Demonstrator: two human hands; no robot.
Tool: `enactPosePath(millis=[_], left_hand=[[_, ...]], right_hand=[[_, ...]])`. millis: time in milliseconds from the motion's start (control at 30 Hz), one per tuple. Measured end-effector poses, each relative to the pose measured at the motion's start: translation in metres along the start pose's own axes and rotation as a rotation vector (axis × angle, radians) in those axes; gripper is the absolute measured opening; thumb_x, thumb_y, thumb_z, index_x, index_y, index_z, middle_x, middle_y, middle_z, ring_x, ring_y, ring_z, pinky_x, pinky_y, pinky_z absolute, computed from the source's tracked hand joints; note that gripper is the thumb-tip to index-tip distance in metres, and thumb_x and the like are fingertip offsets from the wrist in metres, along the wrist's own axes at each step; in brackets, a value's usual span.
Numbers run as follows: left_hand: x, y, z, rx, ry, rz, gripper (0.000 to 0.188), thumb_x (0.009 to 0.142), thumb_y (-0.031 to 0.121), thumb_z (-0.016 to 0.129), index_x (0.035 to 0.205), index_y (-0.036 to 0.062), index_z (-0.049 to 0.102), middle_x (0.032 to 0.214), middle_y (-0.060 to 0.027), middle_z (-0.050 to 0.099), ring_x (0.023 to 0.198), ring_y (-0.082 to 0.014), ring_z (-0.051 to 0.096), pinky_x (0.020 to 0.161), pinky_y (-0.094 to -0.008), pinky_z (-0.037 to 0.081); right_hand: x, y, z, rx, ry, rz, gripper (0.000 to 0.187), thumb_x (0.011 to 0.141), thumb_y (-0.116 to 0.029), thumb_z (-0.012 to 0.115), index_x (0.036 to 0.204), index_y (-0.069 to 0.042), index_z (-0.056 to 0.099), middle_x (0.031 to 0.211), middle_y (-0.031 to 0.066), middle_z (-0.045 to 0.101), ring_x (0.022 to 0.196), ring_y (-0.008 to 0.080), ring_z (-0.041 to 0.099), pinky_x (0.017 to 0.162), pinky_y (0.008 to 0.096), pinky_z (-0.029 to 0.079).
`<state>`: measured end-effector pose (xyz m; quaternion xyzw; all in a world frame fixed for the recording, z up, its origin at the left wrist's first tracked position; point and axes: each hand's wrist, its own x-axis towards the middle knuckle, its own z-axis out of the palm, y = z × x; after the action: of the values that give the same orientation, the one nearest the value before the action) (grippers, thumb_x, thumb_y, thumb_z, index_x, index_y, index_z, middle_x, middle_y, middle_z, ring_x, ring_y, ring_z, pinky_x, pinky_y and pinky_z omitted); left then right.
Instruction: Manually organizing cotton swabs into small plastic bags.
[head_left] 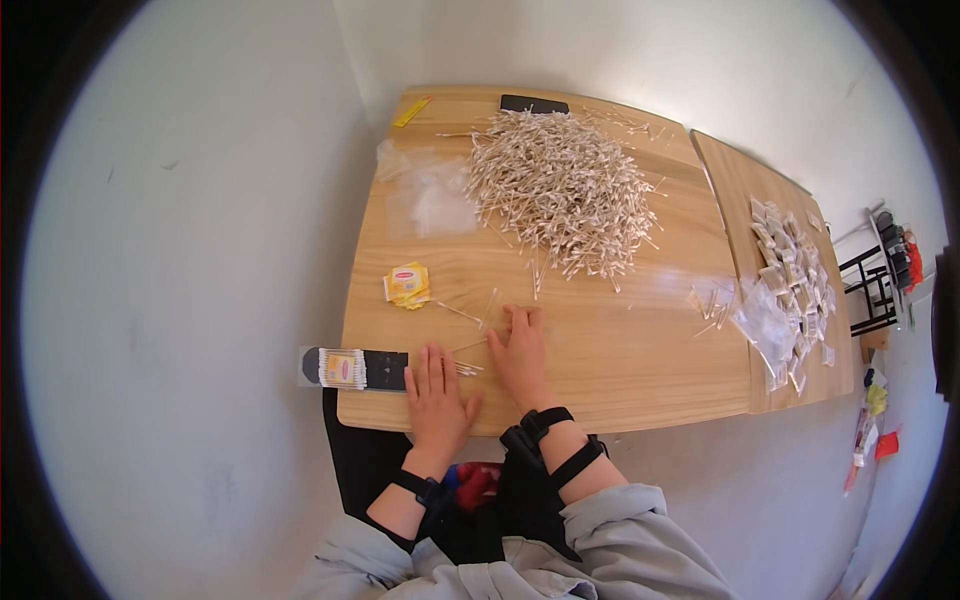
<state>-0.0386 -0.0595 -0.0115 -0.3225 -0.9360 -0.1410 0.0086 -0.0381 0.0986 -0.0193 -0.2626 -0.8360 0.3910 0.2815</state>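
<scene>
My left hand (437,400) lies flat near the table's front edge, fingers stretched forward. Several cotton swabs (468,369) lie by its fingertips, partly hidden. Beside it on the left, a black strip (385,371) carries a row of cotton swabs with a yellow-and-white card (342,369) at its left end, in a clear sleeve. To the right, my right hand (522,358) rests on the wood with its fingers loosely bent and the thumb apart. A single swab (472,345) reaches toward that thumb; whether they touch is unclear. More loose swabs (460,313) lie just ahead.
A large heap of cotton swabs (560,190) covers the table's far middle, a black flat object (535,104) behind it. Clear plastic bags (435,198) and yellow cards (407,285) lie left. Filled swab packs (790,270) and a plastic bag (765,325) cover the right-hand table (715,160).
</scene>
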Motion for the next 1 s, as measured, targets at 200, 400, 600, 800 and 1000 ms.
enactPosePath(millis=[200,400,600,800,1000], left_hand=[[-0.007,0.023,0.008,-0.023,-0.021,0.039,0.080,0.086,0.041,0.059,0.144,-0.0030,0.026,0.153,-0.0216,0.021,0.144,-0.0336,0.015,0.114,-0.0527,0.010],[0.009,0.026,0.002,-0.048,-0.050,0.044,0.082,0.086,0.040,0.060,0.145,-0.0033,0.024,0.154,-0.0214,0.017,0.144,-0.0342,0.014,0.113,-0.0567,0.009],[0.013,0.025,0.004,-0.056,-0.022,0.097,0.085,0.085,0.043,0.060,0.145,-0.0038,0.023,0.154,-0.0214,0.017,0.144,-0.0343,0.012,0.113,-0.0580,0.008],[0.015,0.020,0.000,-0.039,-0.062,0.096,0.084,0.084,0.045,0.059,0.145,-0.0007,0.026,0.155,-0.0173,0.018,0.145,-0.0284,0.014,0.114,-0.0552,0.007],[0.018,0.017,0.003,-0.044,-0.074,0.190,0.079,0.084,0.041,0.059,0.145,-0.0001,0.029,0.153,-0.0173,0.024,0.144,-0.0278,0.019,0.114,-0.0541,0.008]], right_hand=[[0.005,0.012,0.003,0.007,-0.127,-0.026,0.028,0.076,-0.006,0.070,0.103,-0.004,0.061,0.098,0.0148,0.056,0.085,0.0321,0.058,0.075,0.0393,0.048],[0.019,-0.008,0.000,-0.051,-0.142,-0.020,0.027,0.072,-0.010,0.073,0.097,-0.004,0.063,0.089,0.0133,0.058,0.084,0.0318,0.059,0.073,0.0401,0.050],[0.042,-0.001,0.013,-0.137,-0.272,-0.148,0.024,0.072,-0.016,0.074,0.092,-0.006,0.065,0.090,0.0137,0.058,0.085,0.0324,0.060,0.072,0.0406,0.050],[0.039,0.009,-0.025,0.014,-0.539,-0.069,0.023,0.074,-0.016,0.073,0.093,-0.006,0.065,0.096,0.0134,0.055,0.085,0.0314,0.059,0.074,0.0407,0.049],[0.058,0.033,-0.032,-0.197,0.100,0.108,0.042,0.078,-0.023,0.073,0.113,-0.007,0.055,0.107,0.0135,0.052,0.099,0.0318,0.055,0.081,0.0411,0.047]])
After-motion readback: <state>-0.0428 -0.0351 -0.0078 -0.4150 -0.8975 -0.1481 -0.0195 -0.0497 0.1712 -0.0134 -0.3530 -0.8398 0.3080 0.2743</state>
